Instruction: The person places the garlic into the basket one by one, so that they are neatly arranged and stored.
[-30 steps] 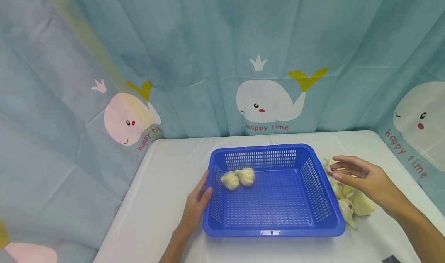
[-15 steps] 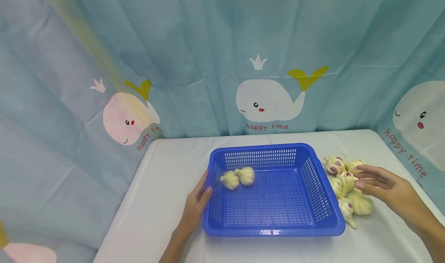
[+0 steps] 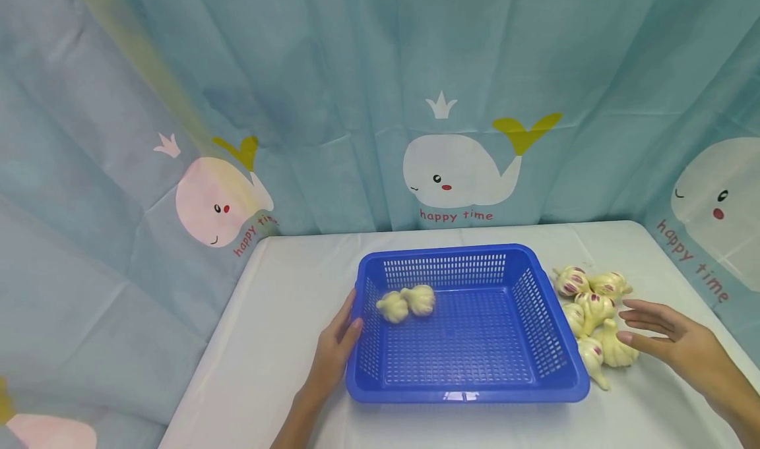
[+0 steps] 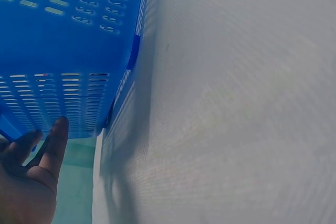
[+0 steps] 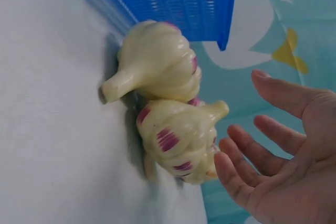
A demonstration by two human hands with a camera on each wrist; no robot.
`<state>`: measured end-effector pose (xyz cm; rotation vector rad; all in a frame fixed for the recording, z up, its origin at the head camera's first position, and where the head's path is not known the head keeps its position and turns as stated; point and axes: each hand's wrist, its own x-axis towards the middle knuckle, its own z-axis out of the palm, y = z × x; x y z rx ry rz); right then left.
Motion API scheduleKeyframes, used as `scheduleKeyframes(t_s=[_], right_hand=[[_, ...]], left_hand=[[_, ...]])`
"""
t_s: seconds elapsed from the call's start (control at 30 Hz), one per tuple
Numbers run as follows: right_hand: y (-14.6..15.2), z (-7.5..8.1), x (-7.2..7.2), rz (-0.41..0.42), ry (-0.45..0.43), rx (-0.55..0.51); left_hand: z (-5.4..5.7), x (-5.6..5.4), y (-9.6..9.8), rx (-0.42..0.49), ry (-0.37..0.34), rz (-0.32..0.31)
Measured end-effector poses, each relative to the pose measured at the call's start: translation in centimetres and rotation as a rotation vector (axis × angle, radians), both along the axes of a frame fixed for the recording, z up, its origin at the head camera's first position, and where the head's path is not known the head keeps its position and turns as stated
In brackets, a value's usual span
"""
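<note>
A blue perforated plastic basket (image 3: 451, 396) stands on the white table, with two garlic bulbs (image 3: 421, 300) together in its back left part. Against the basket's left side rests my left hand (image 3: 330, 357), its thumb near the rim. The left wrist view has the fingers (image 4: 54, 148) of this hand extended along the outer wall. Several purple-streaked garlic bulbs (image 3: 596, 312) lie in a cluster beside the basket's right wall. Just right of that cluster is my right hand (image 3: 683, 343), fingers loosely spread and holding nothing. In the right wrist view its fingertips come close to one streaked garlic bulb (image 5: 176, 140).
A white cloth covers the table (image 3: 285, 291). Behind it and at both sides hangs a blue-green curtain (image 3: 332, 106) printed with whales. The table's back edge runs along the foot of the curtain.
My right hand has drawn back to the right and toward me from over the garlic cluster, uncovering the bulbs there. My left hand and the basket have stayed in place.
</note>
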<state>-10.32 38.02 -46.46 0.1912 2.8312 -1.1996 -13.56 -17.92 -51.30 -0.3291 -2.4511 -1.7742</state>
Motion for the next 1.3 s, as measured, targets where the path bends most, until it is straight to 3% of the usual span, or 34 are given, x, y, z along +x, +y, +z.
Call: scheduleKeyframes(t_s=[0.43, 0.87, 1.3], right_hand=[[0.9, -2.1, 0.0, 0.010, -0.140, 0.018], [0.9, -3.2, -0.1, -0.006, -0.283, 0.038], [0.9, -3.6, 0.2, -0.003, -0.303, 0.030]], left_hand=[[0.0, 0.1, 0.0, 0.009, -0.007, -0.003], [0.0, 0.0, 0.1, 0.006, 0.000, 0.001], [0.0, 0.0, 0.1, 0.006, 0.003, 0.006]])
